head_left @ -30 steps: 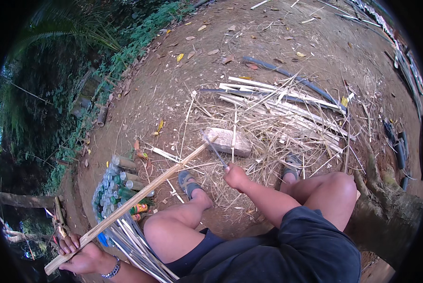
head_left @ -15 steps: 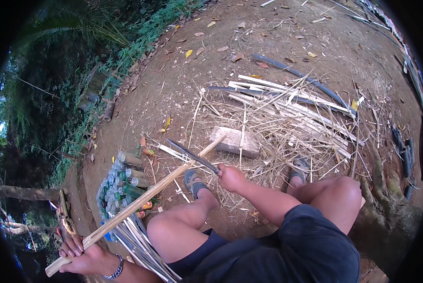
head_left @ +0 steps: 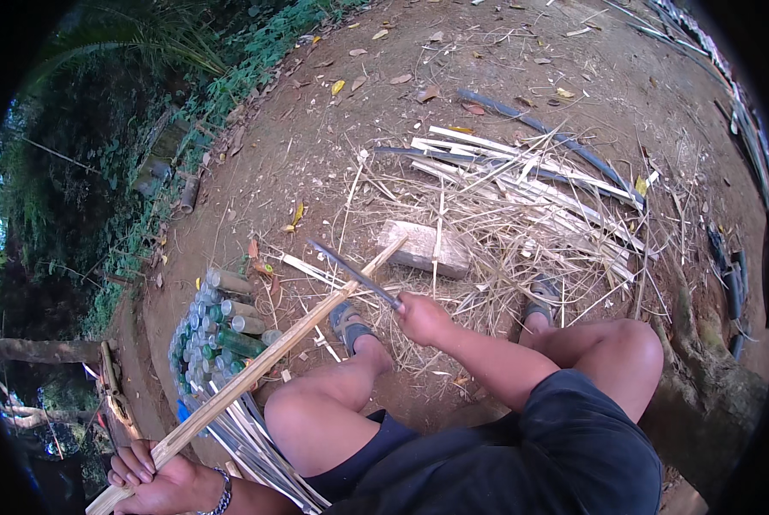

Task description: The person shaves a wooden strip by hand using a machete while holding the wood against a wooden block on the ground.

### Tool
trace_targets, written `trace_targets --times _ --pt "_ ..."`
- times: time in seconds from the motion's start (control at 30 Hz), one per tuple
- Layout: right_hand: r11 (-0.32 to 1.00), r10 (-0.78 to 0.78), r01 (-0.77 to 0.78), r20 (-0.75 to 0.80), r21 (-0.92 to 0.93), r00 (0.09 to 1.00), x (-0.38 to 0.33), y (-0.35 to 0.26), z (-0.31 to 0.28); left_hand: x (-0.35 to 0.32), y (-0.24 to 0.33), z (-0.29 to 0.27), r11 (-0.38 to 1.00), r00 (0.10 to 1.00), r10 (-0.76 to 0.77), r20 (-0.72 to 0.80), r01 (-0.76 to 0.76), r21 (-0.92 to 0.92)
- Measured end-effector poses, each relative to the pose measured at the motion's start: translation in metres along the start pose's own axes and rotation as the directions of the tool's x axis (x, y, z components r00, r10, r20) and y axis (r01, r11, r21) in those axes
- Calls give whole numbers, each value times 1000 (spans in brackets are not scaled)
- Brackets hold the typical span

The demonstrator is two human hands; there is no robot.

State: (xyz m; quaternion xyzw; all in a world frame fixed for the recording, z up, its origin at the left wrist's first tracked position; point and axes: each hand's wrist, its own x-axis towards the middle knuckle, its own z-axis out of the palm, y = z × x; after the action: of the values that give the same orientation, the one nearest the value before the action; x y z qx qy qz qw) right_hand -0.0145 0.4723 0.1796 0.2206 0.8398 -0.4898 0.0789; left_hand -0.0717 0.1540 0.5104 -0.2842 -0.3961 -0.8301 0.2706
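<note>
At the lower left, my left hand [head_left: 163, 481] is wrapped round the near end of a long pale wooden stick [head_left: 273, 352]. The stick slants up and to the right, and its far tip rests on a wooden block [head_left: 427, 249] on the ground. My right hand [head_left: 425, 320] grips the handle of a knife [head_left: 354, 273]. Its dark, narrow blade points up and left and lies across the stick, short of the block. The handle is mostly hidden in my fist.
Split strips [head_left: 530, 197] and shavings lie beyond the block, with a dark pipe [head_left: 556, 137] behind. Plastic bottles [head_left: 221, 335] are stacked left of my left leg, with a bundle of thin strips [head_left: 256, 442] beside it. A tree root [head_left: 702, 360] rises at right.
The knife blade has moved a little right and farther along the stick toward the block. My left hand has shifted slightly down and right, still holding the stick.
</note>
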Motion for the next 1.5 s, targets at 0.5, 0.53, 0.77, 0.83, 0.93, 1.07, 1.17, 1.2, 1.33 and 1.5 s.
trace_targets --times 0.5,0.53,0.77,0.83,0.93,1.07,1.17,1.2,1.33,1.5 --pt "994 13 0 122 -107 992 23 18 -19 16 -6 0 994 1000 5 -2 -5 114" --pt "992 9 11 158 -125 987 27 23 -15 18 -7 -2 992 1000 -1 -10 2 127" --pt "971 227 -230 -38 -67 973 55 116 -3 23 -6 -1 992 1000 -6 18 3 125" --pt "993 96 -92 58 -76 994 41 71 -13 28 -6 -3 987 1000 9 -9 -8 162" --pt "965 261 -261 -46 4 964 55 106 6 32 -13 -2 982 998 11 -56 0 187" --pt "948 311 -316 -96 -37 946 75 151 5 27 -16 -2 985 996 -19 -89 34 172" --pt "956 293 -293 -107 23 950 70 136 9 23 -14 -11 999 1000 14 3 -14 34" --pt "960 281 -280 -124 19 952 67 142 18 21 -13 -15 999 1000 26 -6 -26 22" --pt "968 243 -251 -211 -10 947 64 145 34 13 -17 -22 999 995 15 -97 -10 48" --pt "895 299 -261 -54 361 953 53 151 29 -13 -30 -45 983 895 10 -447 73 168"
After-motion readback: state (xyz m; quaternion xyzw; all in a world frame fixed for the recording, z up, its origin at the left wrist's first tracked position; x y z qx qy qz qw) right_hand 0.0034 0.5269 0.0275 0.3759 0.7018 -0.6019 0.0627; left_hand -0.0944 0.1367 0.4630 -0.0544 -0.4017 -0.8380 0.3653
